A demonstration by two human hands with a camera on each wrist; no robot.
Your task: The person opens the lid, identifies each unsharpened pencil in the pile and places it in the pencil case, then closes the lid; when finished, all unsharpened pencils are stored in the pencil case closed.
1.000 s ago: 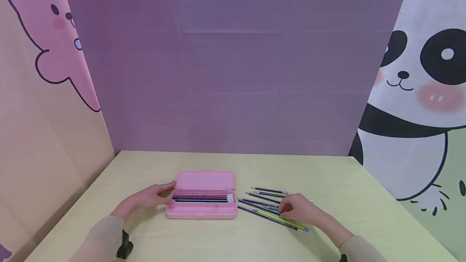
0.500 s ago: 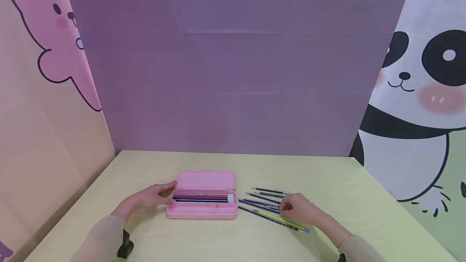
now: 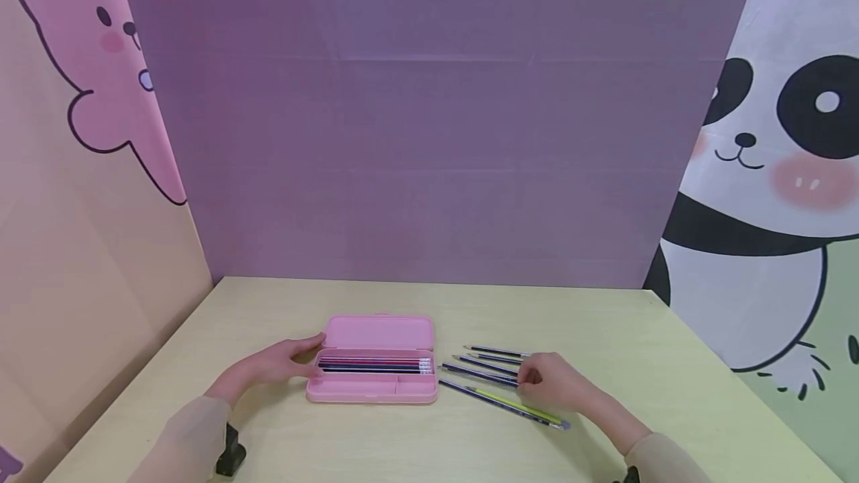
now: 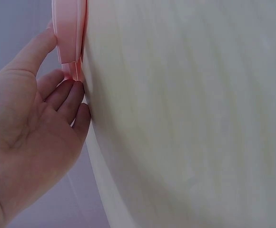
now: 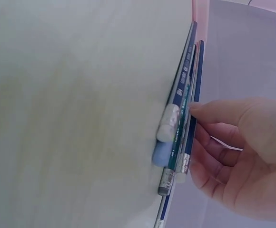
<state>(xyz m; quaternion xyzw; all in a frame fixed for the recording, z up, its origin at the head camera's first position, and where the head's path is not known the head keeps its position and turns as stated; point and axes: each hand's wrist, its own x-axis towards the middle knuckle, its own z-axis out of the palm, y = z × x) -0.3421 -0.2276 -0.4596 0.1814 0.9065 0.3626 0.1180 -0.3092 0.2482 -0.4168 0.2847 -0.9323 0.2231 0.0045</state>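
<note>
A pink pencil case [image 3: 359,397] lies open, its lid folded back and several pencils [image 3: 372,366] in its long compartment. My left hand [image 3: 278,361] rests at the case's left end. In the left wrist view its thumb touches the case [image 4: 70,38] and its loosely bent fingers meet the lid edge. Right of the case, my right hand [image 3: 553,382] is over the loose pencils. Its thumb and fingers pinch a dark blue pencil [image 5: 190,137] with a white eraser, close beside other pencils. The hand hides several pencil ends in the head view.
Nearer the front edge lie a yellow-green pencil [image 3: 510,402] and a dark patterned pencil [image 3: 483,399]. Behind the hand, more dark pencils [image 3: 496,351] point left. A purple backdrop [image 3: 429,133] stands behind the table [image 3: 302,438].
My right hand has shifted slightly away from the front edge. The pencils at its fingertips have drawn closer together, away from the yellow-green one. My left hand and the case stay put.
</note>
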